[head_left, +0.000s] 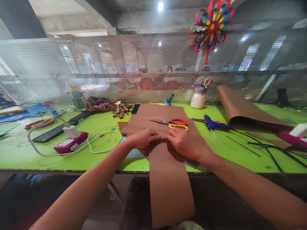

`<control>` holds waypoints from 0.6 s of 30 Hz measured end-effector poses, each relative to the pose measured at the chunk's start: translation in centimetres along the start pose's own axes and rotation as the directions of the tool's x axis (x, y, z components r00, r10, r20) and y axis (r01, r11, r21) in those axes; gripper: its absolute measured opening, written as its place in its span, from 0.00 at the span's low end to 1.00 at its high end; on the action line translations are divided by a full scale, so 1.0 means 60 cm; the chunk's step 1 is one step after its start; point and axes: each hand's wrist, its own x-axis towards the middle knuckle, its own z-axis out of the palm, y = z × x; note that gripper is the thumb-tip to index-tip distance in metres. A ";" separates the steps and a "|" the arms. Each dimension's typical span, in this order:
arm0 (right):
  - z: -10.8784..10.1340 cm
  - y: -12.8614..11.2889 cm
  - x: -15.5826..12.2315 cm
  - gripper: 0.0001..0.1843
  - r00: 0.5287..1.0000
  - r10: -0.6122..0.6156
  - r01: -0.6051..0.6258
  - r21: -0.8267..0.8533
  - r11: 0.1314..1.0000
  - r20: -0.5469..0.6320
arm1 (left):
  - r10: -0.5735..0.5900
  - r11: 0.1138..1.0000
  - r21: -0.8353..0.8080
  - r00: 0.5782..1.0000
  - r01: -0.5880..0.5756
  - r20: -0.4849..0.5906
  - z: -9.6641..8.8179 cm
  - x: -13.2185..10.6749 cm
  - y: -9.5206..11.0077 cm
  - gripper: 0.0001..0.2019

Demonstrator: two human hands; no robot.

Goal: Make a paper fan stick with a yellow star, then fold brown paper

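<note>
A long strip of brown kraft paper [171,185] hangs over the table's front edge toward me. Its upper end lies on larger brown sheets [160,111]. My left hand [145,139] has its fingers bent around the strip's left edge, thumb pointing inward. Across from it, my right hand [183,143] is curled on the right edge, fingertips pressing the paper at a crosswise fold line. Scissors [178,121] with a red and a yellow handle lie on the sheets just beyond my right fingers, blades pointing left. Parts of both hands' fingertips are hidden.
To the right are a blue glue gun [213,123] and a large folded brown sheet [249,110]. A pale bottle [199,96] stands behind. On the left are a purple power socket [71,142], a white cable [105,151], a dark phone [51,131] and small paper rolls [122,111].
</note>
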 end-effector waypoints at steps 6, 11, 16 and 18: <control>0.002 0.000 -0.001 0.08 0.996 0.088 -0.086 0.193 0.978 -0.006 | -0.029 0.991 -0.128 1.000 0.029 -0.002 0.006 -0.004 0.003 0.21; 0.004 0.009 0.001 0.11 0.969 0.247 -0.200 0.622 0.757 0.011 | 0.033 0.988 -0.152 0.999 -0.039 -0.041 0.010 -0.013 0.006 0.21; 0.012 0.018 0.003 0.22 0.922 0.343 -0.361 0.728 0.583 0.183 | 0.115 0.988 -0.090 0.988 -0.124 -0.098 0.012 -0.016 0.021 0.20; 0.014 0.020 0.003 0.21 0.906 0.363 -0.399 0.728 0.558 0.218 | 0.133 0.988 -0.065 0.986 -0.140 -0.103 0.012 -0.016 0.023 0.19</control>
